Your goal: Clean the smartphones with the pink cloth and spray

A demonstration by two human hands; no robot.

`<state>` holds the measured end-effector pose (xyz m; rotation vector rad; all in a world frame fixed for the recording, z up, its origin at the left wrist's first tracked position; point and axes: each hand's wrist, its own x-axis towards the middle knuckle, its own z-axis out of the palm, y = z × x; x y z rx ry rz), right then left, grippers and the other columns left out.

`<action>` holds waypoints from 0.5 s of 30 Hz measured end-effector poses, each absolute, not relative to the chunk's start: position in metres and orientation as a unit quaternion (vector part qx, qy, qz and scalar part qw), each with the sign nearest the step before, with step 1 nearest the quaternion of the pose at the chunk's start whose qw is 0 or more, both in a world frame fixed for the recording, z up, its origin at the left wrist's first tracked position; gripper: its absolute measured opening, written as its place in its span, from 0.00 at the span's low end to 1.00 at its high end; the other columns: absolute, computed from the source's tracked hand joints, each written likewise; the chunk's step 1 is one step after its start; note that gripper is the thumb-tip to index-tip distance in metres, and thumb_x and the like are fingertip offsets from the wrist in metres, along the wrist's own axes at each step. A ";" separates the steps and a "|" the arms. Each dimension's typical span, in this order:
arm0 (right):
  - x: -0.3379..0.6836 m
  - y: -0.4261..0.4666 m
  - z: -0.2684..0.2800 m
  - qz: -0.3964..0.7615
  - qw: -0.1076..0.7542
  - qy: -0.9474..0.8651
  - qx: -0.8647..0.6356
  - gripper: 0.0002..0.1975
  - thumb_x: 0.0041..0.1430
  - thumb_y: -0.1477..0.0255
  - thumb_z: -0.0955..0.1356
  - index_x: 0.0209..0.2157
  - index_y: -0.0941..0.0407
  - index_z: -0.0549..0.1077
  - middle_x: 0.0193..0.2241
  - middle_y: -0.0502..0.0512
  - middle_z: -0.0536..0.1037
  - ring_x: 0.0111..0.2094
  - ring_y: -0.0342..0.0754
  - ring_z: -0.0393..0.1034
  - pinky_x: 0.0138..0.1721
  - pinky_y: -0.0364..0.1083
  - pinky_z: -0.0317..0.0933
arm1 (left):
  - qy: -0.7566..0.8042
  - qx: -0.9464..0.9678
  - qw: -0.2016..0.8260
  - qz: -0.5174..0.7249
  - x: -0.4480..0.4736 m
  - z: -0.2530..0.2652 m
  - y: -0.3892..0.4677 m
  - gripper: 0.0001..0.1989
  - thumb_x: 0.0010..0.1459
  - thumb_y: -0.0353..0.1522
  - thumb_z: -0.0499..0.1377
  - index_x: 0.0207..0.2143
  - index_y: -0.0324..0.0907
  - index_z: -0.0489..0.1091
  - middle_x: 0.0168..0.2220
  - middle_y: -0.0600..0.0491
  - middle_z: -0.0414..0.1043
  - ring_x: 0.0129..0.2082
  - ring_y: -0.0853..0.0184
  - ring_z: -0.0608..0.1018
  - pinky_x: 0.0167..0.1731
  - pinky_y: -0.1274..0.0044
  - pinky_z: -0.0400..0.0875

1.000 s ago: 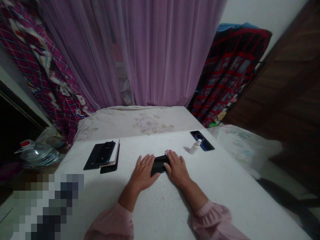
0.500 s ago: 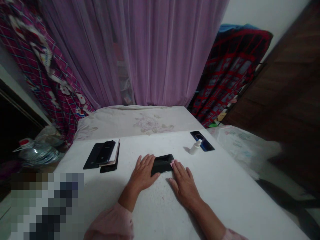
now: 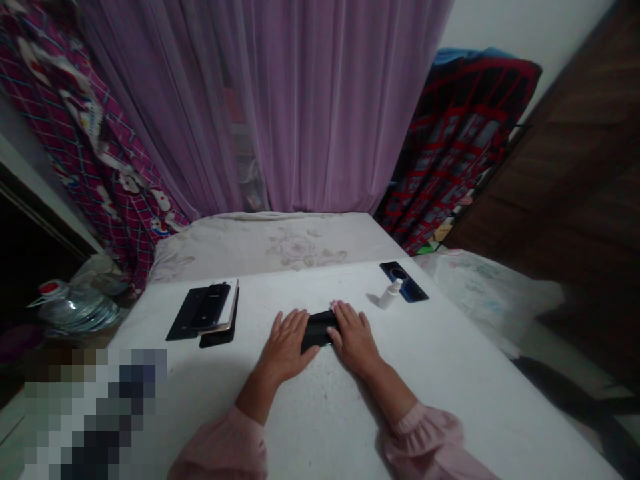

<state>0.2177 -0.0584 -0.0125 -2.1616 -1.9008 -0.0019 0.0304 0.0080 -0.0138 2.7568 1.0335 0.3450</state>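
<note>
A black glossy smartphone (image 3: pixel 318 329) lies flat on the white tabletop, both its ends partly covered by my hands. My left hand (image 3: pixel 286 343) grips its left end, fingers at the far edge and thumb at the near edge. Across the right end lies my right hand (image 3: pixel 357 340), fingers pressed down over a small pink cloth (image 3: pixel 334 305); only a bit of the cloth shows beyond the fingertips. The phone's right end is hidden under this hand.
A white spray bottle (image 3: pixel 391 294) stands to the right, beside a dark blue phone (image 3: pixel 412 288). On the left lies a stack of several phones (image 3: pixel 215 307). A floral cloth (image 3: pixel 295 248) covers the table's far part. A large plastic bottle (image 3: pixel 75 307) sits beyond the left edge.
My right hand has slid left and away from me over the phone, taking the pink cloth to its far edge. My left hand has stayed in place.
</note>
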 end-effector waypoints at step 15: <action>0.221 -0.114 -0.031 -0.027 0.152 -0.673 -0.723 0.30 0.66 0.64 0.58 0.66 0.57 0.49 0.66 0.62 0.53 0.66 0.56 0.47 0.61 0.62 0.47 | 0.354 0.924 0.082 0.119 0.031 -0.013 0.006 0.32 0.62 0.46 0.52 0.64 0.39 0.53 0.64 0.45 0.58 0.65 0.55 0.57 0.64 0.58 0.44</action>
